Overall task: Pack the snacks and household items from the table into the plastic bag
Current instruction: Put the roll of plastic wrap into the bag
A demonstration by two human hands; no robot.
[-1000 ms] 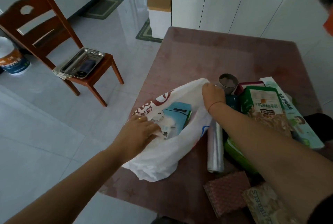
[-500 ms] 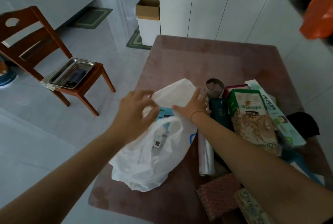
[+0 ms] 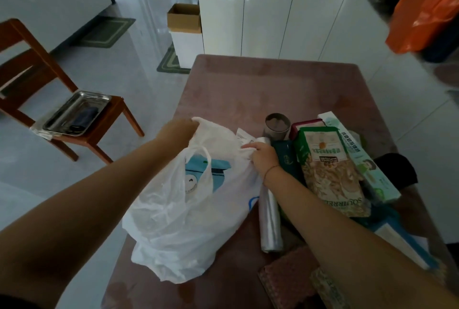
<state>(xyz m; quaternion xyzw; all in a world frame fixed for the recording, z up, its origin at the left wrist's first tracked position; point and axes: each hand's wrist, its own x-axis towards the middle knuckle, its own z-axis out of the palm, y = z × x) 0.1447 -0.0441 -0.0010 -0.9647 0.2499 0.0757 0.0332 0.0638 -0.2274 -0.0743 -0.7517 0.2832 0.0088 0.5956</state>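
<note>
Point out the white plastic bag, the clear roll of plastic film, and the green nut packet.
white plastic bag (image 3: 178,229): head view, crumpled front wall.
clear roll of plastic film (image 3: 269,221): head view, mid-length of roll.
green nut packet (image 3: 327,167): head view, front face.

Overall exposure is dim and flat, with a cool cast. Daylight is admitted from the upper part of the frame, where broad glare is reflected off the glossy white floor tiles and the white cabinet doors. Soft shadow is cast across the reddish-brown tabletop. Barrel distortion is evident at the edges. The orange plastic bag at upper right is smeared by motion blur; lower-right corner detail is lost.
</note>
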